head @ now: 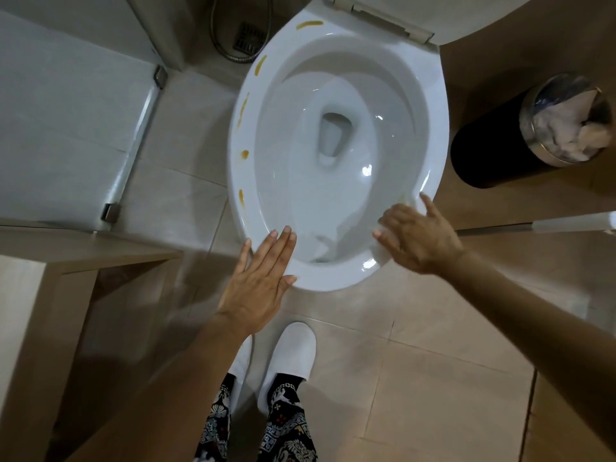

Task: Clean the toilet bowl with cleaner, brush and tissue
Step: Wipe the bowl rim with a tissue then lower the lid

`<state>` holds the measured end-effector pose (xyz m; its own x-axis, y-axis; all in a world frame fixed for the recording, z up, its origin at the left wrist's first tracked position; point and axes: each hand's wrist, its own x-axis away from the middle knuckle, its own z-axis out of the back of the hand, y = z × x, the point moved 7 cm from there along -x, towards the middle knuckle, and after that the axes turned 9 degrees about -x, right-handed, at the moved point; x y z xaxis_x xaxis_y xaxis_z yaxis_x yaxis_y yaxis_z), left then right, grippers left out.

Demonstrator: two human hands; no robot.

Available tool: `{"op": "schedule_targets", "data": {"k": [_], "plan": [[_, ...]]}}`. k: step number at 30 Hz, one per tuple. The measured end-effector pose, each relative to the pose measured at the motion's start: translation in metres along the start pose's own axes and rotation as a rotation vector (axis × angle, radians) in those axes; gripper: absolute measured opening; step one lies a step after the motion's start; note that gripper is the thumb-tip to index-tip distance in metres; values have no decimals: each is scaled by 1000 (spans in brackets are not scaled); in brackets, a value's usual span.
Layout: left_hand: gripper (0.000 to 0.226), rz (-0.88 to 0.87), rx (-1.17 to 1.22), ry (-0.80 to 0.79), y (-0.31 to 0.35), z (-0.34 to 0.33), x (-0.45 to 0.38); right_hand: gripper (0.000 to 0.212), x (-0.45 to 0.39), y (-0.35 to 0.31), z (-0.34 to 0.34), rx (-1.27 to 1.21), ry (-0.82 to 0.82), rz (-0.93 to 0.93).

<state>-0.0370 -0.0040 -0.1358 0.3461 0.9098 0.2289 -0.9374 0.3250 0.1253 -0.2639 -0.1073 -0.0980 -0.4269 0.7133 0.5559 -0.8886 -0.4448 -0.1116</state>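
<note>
Head view: left hand (258, 281) lies flat with straight fingers, empty, on the bowl (433, 105)'s near rim. Right hand (418, 236), fingers spread, presses something pale, probably tissue, on the rim's near right. Glazed, slippery, rigid; yellow streaks (243, 111) mark its left rim.

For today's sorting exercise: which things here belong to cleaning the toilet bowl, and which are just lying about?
Job: toilet bowl, yellow-brown marks on its rim, left hand, right hand.
Lying about: waste bin, floor drain, shower hose.

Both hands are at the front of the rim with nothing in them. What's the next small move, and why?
Probably fetch tissue or cleaner: the left hand and right hand hold nothing, and yellow-brown stains dot the left side of the toilet rim. No cleaner or brush shows in view.
</note>
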Motion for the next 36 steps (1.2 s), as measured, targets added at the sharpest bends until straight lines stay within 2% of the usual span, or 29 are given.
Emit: {"op": "schedule_targets", "data": {"k": [3,6,13,20,25,30,36], "plan": [[59,6,4,-1,0,-1,0,110,-22,34,14,71,56,-21],[59,10,21,-4,0,0,1,113,-37,55,24,108,30,-53],[59,9,34,-24,0,0,0,109,-30,48,13,148,18,10],[59,9,34,-40,-1,-2,0,115,-46,65,26,183,-1,-82],[60,7,30,-39,0,1,0,108,-39,64,21,213,2,-43],[59,14,54,-48,0,0,0,96,-71,90,47,277,-9,-141],[58,16,55,-54,0,0,-1,107,-101,107,61,307,-23,-184]]}}
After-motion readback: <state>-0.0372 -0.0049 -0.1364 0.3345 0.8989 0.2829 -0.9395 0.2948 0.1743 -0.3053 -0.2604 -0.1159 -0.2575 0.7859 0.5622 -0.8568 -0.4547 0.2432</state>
